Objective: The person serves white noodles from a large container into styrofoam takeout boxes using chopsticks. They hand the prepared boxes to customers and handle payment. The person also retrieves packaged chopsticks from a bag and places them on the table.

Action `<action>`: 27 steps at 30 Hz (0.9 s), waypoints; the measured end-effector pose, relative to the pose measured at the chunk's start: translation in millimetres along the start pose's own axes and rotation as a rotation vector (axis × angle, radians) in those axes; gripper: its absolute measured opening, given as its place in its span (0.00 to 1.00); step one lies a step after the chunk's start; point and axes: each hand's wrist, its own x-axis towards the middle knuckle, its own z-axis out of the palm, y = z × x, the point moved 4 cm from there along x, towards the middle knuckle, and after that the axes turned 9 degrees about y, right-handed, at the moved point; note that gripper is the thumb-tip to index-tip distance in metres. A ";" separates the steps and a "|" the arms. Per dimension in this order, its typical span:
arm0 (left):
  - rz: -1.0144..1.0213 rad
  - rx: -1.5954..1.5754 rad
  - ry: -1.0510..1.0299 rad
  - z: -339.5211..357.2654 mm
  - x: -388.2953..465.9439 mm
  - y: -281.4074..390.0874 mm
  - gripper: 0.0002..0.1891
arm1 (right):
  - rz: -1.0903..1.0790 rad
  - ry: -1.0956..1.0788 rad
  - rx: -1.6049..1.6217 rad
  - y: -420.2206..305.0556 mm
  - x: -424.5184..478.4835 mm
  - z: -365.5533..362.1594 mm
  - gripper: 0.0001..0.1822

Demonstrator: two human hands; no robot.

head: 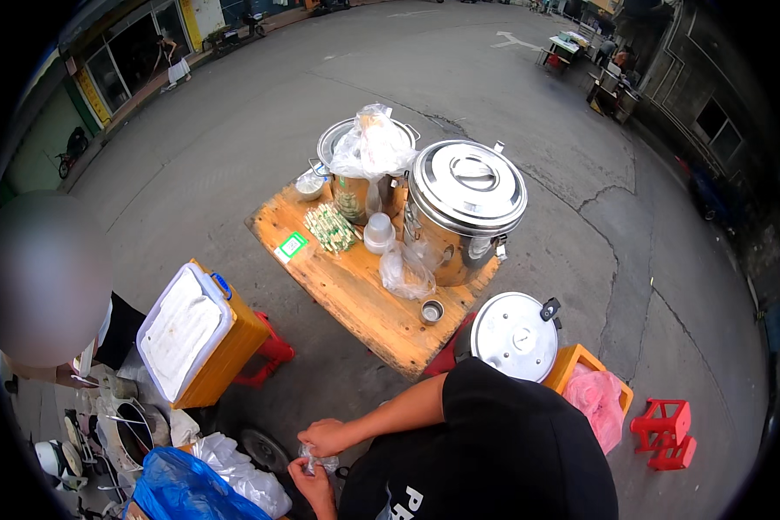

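Low in the head view, my right hand [325, 437] and my left hand [312, 484] are close together, both closed on a small clear plastic bag [320, 463]. What the bag holds is too small to tell. Just left of them lie white plastic bags [240, 471] and a blue plastic bag [188, 487]. Beyond my hands is a wooden table [338, 292] bearing a large lidded steel pot [471, 188], a second steel pot [331, 140] with plastic bags on top, stacked plastic cups [379, 233], wrapped chopsticks or straws [330, 227] and a small metal cup [431, 312].
A yellow crate with a white cloth [182, 331] stands at left, beside a blurred person [45, 279]. A lidded metal pot [515, 335] and a yellow crate [575, 357] holding a pink bag are at right, near red stools [662, 422]. A wheel [264, 450] is near my hands.
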 end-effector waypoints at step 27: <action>-0.335 -0.644 -0.244 15.1 25.5 -24.8 0.11 | 0.076 0.426 0.024 -11.1 -29.5 -11.9 0.19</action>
